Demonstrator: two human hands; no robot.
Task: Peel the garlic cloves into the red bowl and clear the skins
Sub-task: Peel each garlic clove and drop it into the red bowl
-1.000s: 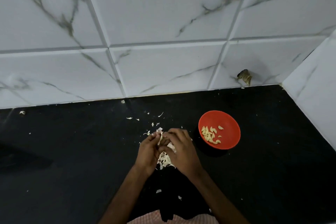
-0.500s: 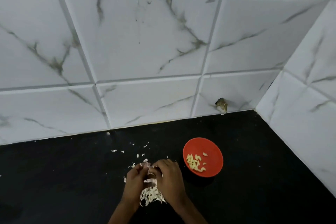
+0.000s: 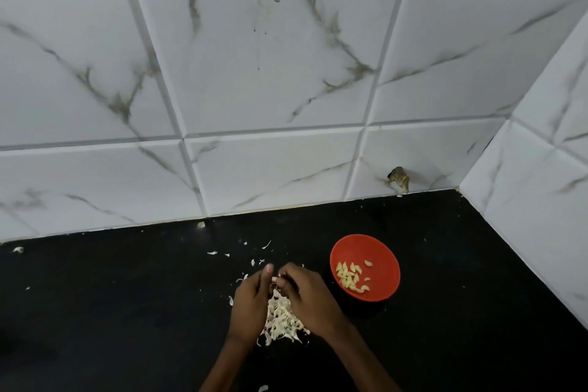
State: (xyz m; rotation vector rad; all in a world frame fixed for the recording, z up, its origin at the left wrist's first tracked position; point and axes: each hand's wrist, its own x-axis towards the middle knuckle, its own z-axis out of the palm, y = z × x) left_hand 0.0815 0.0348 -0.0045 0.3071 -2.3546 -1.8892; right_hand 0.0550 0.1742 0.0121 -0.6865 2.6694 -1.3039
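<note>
Left hand point(image 3: 251, 302) and right hand point(image 3: 310, 296) meet fingertip to fingertip, both pinching a small pale garlic clove point(image 3: 275, 279) held just above the pile of skins point(image 3: 281, 318), which lies between the two wrists on the black counter point(image 3: 127, 296). The red bowl point(image 3: 381, 251) stands just beside the right hand, on its far right side, and holds the peeled cloves point(image 3: 350, 277) gathered toward its left half. Stray flakes point(image 3: 213, 253) of skin lie scattered between the hands and the marble-veined tiled wall point(image 3: 270, 73) behind the counter.
</note>
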